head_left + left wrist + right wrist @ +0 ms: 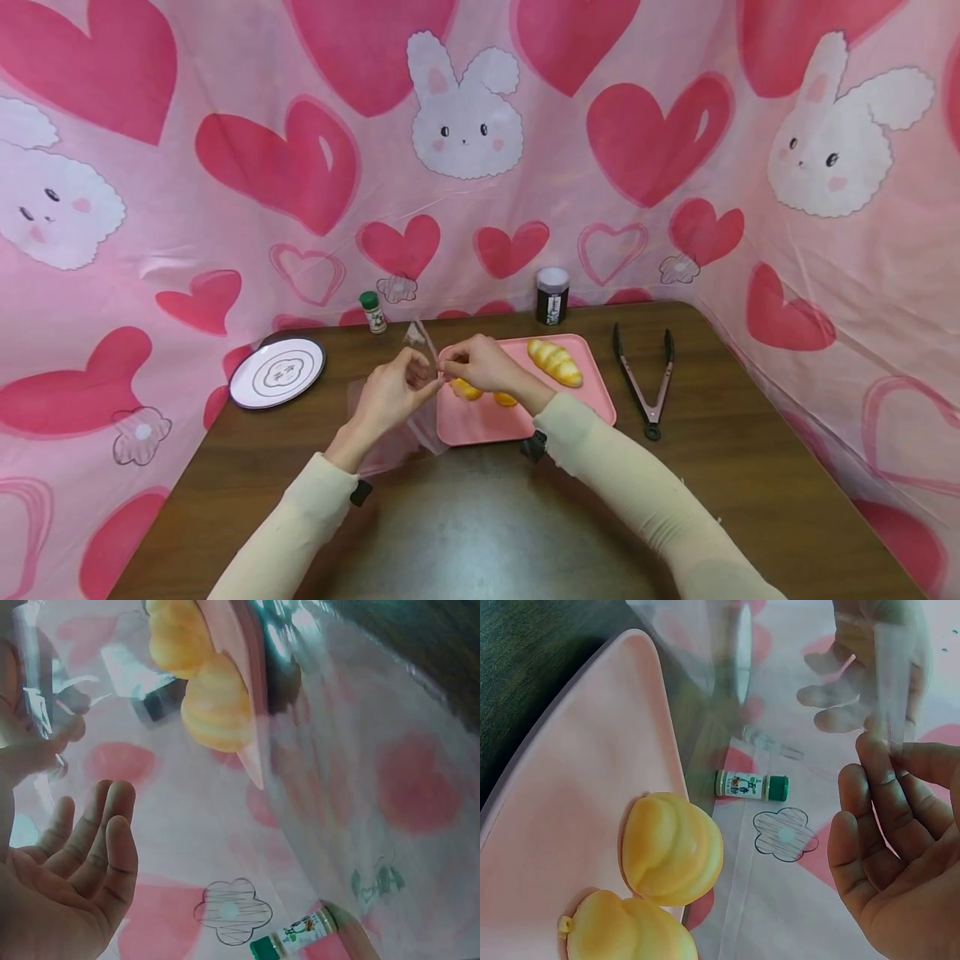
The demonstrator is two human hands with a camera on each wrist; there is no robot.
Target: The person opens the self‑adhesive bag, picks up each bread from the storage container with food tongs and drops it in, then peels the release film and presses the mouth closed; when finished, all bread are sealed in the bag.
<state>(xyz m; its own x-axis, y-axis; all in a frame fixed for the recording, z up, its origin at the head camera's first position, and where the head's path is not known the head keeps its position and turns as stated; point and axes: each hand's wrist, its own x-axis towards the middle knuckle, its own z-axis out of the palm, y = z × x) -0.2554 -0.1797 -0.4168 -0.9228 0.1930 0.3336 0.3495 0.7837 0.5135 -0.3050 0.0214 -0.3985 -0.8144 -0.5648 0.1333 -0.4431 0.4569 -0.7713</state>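
Observation:
In the head view both hands meet over the left edge of a pink tray (577,408), at a clear plastic bag (386,433) that spreads to the left. My right hand (480,364) pinches the bag's edge between thumb and index finger. The thumb of my left hand (393,387) reaches to the same edge, its other fingers bent loosely. Through the clear film, the right wrist view shows the left hand's fingers spread. A long striped bread roll (555,362) lies on the tray, and two smaller yellow rolls (671,847) lie near its left side, partly hidden by the right hand.
Right of the tray lie black-tipped tongs (648,392). A dark jar (552,298) with a white lid stands behind the tray. At the back left are a green-capped seasoning bottle (372,314) and a white plate (277,372). A heart-patterned cloth (465,196) hangs close around the table.

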